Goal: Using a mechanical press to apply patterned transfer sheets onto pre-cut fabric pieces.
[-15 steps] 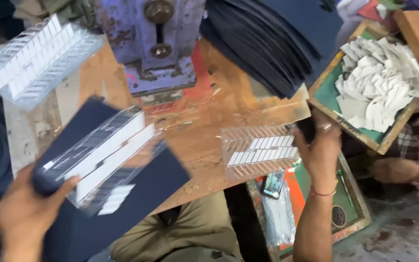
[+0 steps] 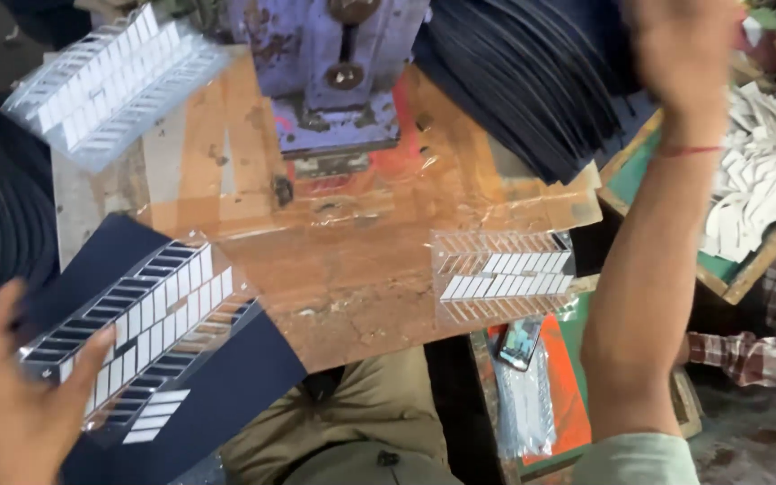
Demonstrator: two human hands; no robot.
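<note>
Two hands are being shown, well apart, at opposite sides of the frame. At the lower left, the left hand [image 2: 6, 395] is being kept closed on a clear slotted plastic strip [image 2: 141, 337], with the thumb being pressed onto its near end while the strip is being held flat over a dark blue sheet [image 2: 226, 386] that is being supported from beneath. At the upper right, the right hand [image 2: 680, 49] is being raised high over a fanned stack of dark sheets [image 2: 532, 81]; it is blurred, so whether it is spread or clenched cannot be told, and nothing is being seen in it. Between the hands, a brown worktable [image 2: 352, 269] covered in clear film is being occupied by a purple press machine [image 2: 334, 72] at the upper centre and a second slotted strip [image 2: 505, 277] lying at its right edge. A third strip [image 2: 110, 85] is being rested at the upper left. At the right, a wooden tray [image 2: 729, 274] is being filled with white paper pieces [image 2: 765, 180].
</note>
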